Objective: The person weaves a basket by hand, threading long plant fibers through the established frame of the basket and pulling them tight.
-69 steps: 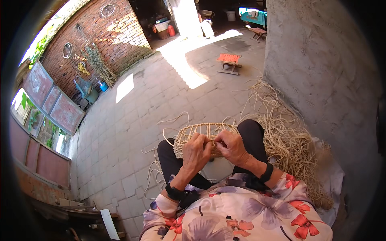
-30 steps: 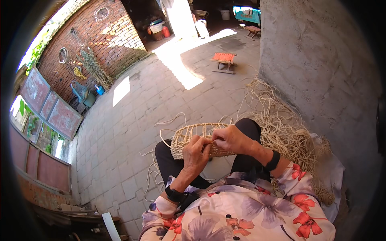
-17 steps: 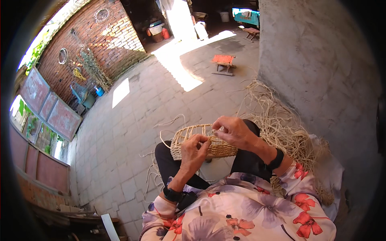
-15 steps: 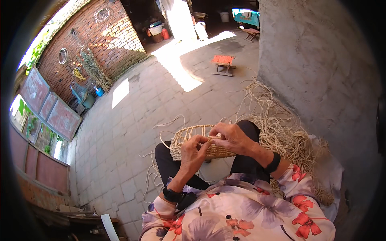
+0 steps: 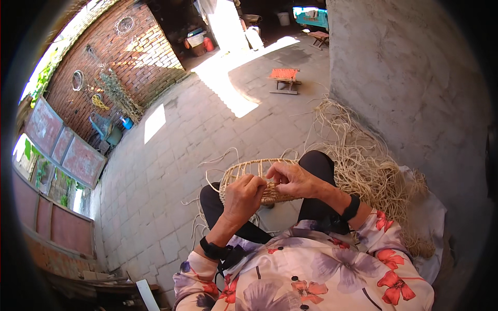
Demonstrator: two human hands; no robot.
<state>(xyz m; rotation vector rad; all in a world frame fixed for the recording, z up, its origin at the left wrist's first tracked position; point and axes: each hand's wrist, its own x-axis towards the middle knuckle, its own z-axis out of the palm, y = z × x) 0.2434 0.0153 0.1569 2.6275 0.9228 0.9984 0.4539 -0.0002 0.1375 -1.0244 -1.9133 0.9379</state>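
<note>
On the lap, half-woven basket (image 5: pixel 254 179) lying nine-to-three; left hand (image 5: pixel 244 194) gripping near rim, right hand (image 5: pixel 293 179) pinching a strand (three o'clock side).

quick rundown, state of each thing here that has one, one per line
oval woven straw basket: half-woven, open ribs at far end, resting on lap
left hand: gripping the basket's near rim
right hand: fingers pinched at the rim
pale loose straw pile: tangled, on floor by wall
small orange-topped stool: upright, unoccupied
</note>
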